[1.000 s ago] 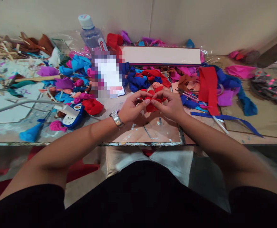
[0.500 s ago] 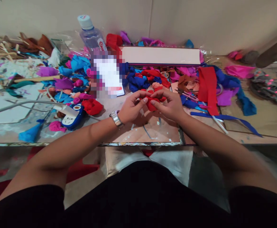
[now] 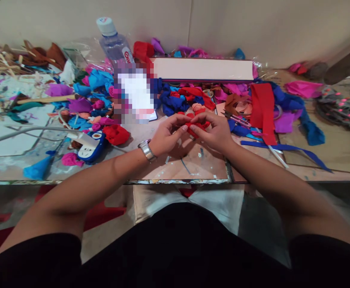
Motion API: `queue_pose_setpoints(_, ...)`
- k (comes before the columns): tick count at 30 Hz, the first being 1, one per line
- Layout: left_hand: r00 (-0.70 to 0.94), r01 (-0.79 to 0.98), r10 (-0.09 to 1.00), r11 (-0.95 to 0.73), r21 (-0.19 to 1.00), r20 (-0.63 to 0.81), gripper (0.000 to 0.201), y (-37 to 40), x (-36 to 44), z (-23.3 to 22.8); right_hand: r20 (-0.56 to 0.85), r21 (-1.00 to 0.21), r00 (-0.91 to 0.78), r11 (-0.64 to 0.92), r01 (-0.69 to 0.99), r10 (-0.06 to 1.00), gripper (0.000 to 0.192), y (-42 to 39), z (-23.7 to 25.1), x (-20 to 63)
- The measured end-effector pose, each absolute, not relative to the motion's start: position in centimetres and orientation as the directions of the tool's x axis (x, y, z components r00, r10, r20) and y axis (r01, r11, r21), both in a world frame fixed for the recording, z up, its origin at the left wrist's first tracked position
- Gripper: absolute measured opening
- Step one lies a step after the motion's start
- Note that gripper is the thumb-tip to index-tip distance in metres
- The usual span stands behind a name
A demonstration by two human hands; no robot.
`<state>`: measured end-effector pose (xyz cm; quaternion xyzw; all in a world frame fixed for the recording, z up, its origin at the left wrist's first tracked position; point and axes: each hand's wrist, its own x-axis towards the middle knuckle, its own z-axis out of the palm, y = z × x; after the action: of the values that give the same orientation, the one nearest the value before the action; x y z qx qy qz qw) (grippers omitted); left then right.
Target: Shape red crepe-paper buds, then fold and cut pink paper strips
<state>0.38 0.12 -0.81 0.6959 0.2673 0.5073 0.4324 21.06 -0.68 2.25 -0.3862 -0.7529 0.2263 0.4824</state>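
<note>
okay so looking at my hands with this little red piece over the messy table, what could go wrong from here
1. Both hands, left hand and right hand, pinch the small red piece by the fingertips only; it could slip or come undone.
2. Dropped, it might get lost among other red scraps, like the red bundle nearby.
3. The scissors lie close beside the right hand; a sideways reach could catch them.
</note>
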Motion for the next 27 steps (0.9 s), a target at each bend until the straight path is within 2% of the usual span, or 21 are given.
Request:
queue_pose_setpoints(4, 0.335, -0.043, 0.835, -0.449, 0.893, 0.436, 0.039, 0.19, 0.38, -0.97, 0.552, -0.707, -0.241, 0.601, 0.372, 0.799, 0.032, -0.61, 2.22, 21.07)
queue_pose_setpoints(9, 0.307, -0.037, 0.84, -0.459, 0.888, 0.447, 0.04, 0.28, 0.37, -1.07, 0.569, -0.706, -0.24, 0.617, 0.347, 0.786, 0.025, -0.43, 2.06, 21.28)
queue_pose_setpoints(13, 0.302, -0.034, 0.824, -0.494, 0.869, 0.48, 0.038, 0.15, 0.44, -0.93, 0.595, -0.701, -0.257, 0.648, 0.299, 0.762, 0.019, -0.3, 2.0, 21.21)
queue_pose_setpoints(18, 0.33, -0.056, 0.794, -0.522, 0.851, 0.51, 0.035, 0.02, 0.5, -0.78, 0.611, -0.663, -0.255, 0.661, 0.351, 0.749, 0.024, -0.17, 1.88, 21.12)
queue_pose_setpoints(23, 0.363, -0.07, 0.782, -0.518, 0.852, 0.506, 0.035, -0.16, 0.58, -0.65, 0.62, -0.656, -0.272, 0.677, 0.334, 0.736, 0.022, -0.27, 1.72, 21.08)
queue_pose_setpoints(27, 0.33, -0.073, 0.819, -0.473, 0.878, 0.469, 0.037, -0.08, 0.65, -0.65, 0.61, -0.666, -0.263, 0.663, 0.34, 0.747, 0.024, -0.23, 1.6, 21.08)
